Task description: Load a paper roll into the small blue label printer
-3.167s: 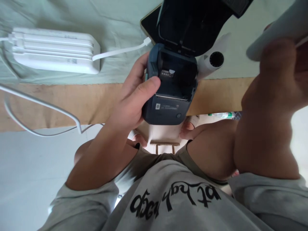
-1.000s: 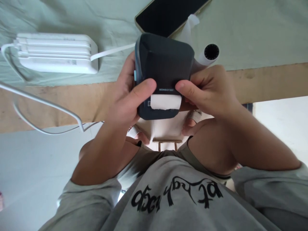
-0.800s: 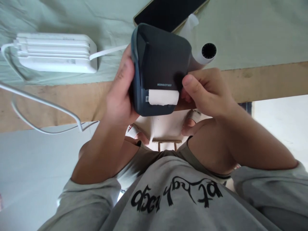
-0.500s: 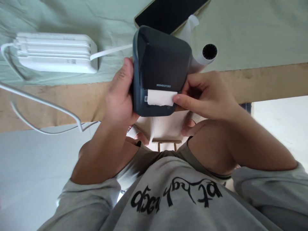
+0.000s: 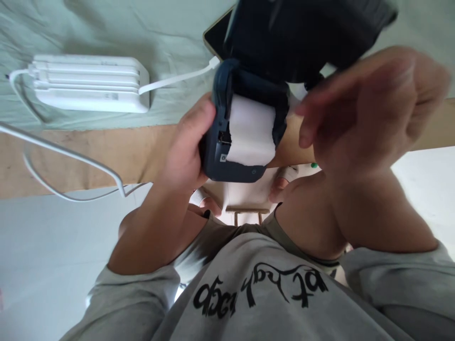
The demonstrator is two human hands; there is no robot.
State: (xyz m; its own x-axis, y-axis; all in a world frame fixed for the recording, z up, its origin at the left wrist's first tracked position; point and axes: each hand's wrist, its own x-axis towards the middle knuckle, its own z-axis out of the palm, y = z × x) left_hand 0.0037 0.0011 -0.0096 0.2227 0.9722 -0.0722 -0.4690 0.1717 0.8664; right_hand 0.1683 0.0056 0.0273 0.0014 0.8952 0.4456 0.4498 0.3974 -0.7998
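The small dark blue label printer (image 5: 245, 156) is in the air above the edge of the table (image 5: 88, 151), close to the person's chest. Its lid (image 5: 302, 38) stands open and tilts away from the person, so it covers part of the black phone (image 5: 215, 38) that lies behind. Inside the open body sits a white paper roll (image 5: 252, 130), and its smooth sheet hangs over the front edge. The printer body has rounded corners and a matte plastic surface.

The left hand (image 5: 186, 147) holds the printer from its left side; the thumb lies along the upper edge and the grip is closed around the body. The right hand (image 5: 362, 104) is raised beside the printer, blurred, with the fingers loosely bent and not closed on anything; the grip looks half wide. It is near the lid, but whether it touches the lid cannot be told.

On the pale green wrinkled cloth (image 5: 106, 23) to the left lies a white ribbed power bank (image 5: 88, 83), and a white cable (image 5: 177, 78) goes from it toward the phone. The table edge is bare brown wood.
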